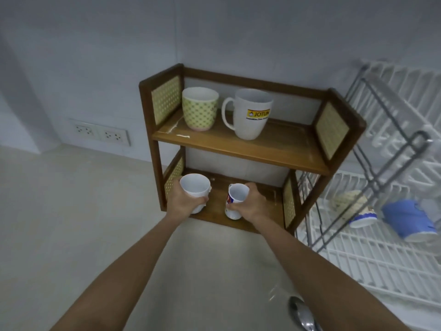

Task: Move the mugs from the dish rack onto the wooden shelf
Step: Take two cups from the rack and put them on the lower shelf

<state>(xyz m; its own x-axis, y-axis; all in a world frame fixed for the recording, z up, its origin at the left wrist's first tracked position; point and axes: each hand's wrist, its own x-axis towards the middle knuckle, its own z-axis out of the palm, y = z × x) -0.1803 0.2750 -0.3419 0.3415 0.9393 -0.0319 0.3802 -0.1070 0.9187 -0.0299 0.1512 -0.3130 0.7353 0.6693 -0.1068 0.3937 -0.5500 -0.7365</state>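
Note:
A two-tier wooden shelf (238, 149) stands on the counter against the wall. Its upper tier holds a green patterned cup (200, 108) and a white JOTUN mug (250, 115). At the left of the lower tier, my left hand (183, 201) grips a plain white mug (194, 189). Beside it, my right hand (250, 203) grips a smaller white mug with a red and blue print (235, 199). Both mugs stand upright on or just above the lower board. In the white dish rack (372, 254) at the right lie a blue mug (410, 220) and a pale patterned mug (355, 207), tipped over.
A grey wire frame (386, 149) rises over the dish rack, close to the shelf's right side. A metal spoon (301, 311) lies on the counter near the bottom edge. Two wall sockets (102, 133) sit left of the shelf. The pale counter (83, 223) stretches to the left.

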